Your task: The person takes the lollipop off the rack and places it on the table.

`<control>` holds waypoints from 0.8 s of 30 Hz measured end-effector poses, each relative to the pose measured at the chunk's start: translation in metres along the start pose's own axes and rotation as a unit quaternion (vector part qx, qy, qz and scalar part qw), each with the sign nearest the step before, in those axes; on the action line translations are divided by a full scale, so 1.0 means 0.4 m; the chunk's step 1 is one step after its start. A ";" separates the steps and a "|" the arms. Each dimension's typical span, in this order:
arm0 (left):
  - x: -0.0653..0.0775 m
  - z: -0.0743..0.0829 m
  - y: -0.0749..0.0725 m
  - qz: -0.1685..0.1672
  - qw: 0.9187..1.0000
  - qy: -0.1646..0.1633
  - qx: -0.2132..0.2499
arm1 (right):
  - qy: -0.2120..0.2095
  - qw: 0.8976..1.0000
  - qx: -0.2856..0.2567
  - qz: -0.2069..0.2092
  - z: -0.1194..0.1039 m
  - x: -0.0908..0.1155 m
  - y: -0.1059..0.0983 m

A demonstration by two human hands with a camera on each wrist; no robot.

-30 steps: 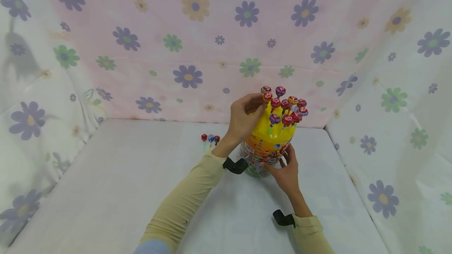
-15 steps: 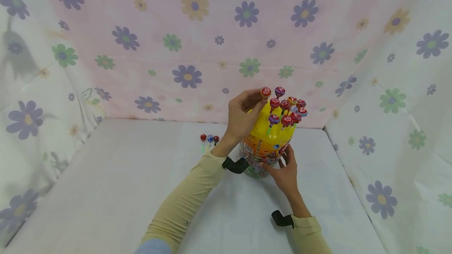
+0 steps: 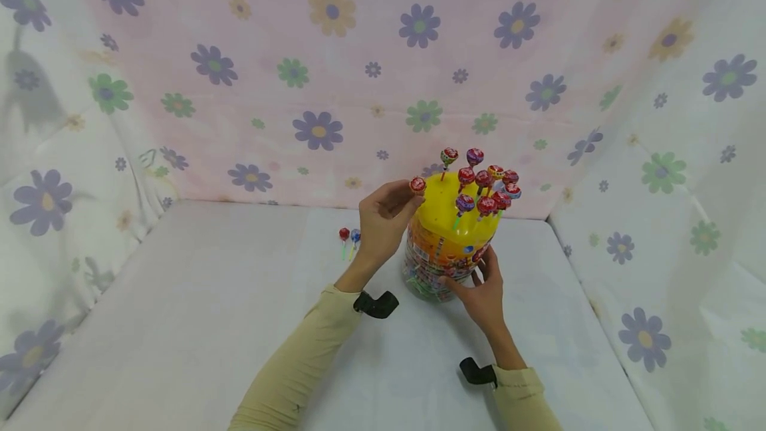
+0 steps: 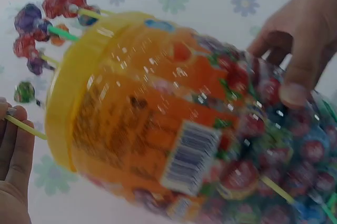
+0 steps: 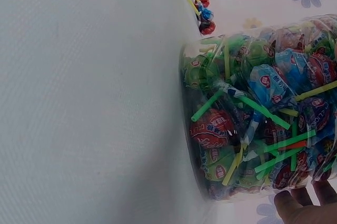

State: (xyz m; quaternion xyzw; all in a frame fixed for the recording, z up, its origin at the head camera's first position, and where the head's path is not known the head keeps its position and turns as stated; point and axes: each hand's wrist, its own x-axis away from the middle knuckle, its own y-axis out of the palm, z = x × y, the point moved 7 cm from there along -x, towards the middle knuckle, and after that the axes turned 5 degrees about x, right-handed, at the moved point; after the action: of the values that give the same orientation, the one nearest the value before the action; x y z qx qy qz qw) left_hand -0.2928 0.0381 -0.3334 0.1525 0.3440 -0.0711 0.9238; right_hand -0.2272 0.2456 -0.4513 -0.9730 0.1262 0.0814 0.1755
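A big clear jar (image 5: pixel 237 145) full of wrapped lollipops stands on the table, with an orange label (image 4: pixel 142 98) and a yellow lid (image 3: pixel 439 208). Several lollipops (image 3: pixel 486 205) stick up out of the lid, heads on top. My left hand (image 3: pixel 383 221) pinches a red-wrapped lollipop (image 3: pixel 417 185) by its stick, just left of the lid. In the left wrist view its yellow stick (image 4: pixel 23 126) reaches toward the lid's edge. My right hand (image 3: pixel 481 291) holds the lower right side of the jar, thumb in front.
To the left of the jar, loose lollipops (image 3: pixel 344 235) lie on the white table (image 3: pixel 197 311), partly behind my left hand. Flower-patterned cloth walls (image 3: pixel 263 58) enclose the back and both sides.
My left hand has pulled a red lollipop up from the lid and moved left and down with it. A green-and-red lollipop behind is now uncovered. The right hand stays on the jar.
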 end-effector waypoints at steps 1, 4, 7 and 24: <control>0.007 -0.009 -0.013 0.003 1.000 -0.006 -0.002 | 0.000 1.000 0.000 0.000 0.000 0.000 0.001; 0.028 -0.032 -0.056 0.009 1.000 -0.024 -0.007 | -0.002 1.000 0.000 -0.001 0.001 -0.001 0.002; 0.050 -0.062 -0.106 0.020 0.998 -0.054 -0.020 | -0.009 1.000 -0.002 0.000 0.001 -0.001 0.001; 0.159 -0.167 -0.323 0.030 0.978 -0.175 -0.113 | -0.011 1.000 0.004 0.000 0.000 0.005 0.003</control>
State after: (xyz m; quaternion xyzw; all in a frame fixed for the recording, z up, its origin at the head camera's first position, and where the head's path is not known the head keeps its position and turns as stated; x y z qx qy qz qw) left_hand -0.3166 -0.0634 -0.4532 0.0428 0.1781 -0.0294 0.9826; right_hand -0.2257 0.2442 -0.4522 -0.9712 0.1246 0.0919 0.1812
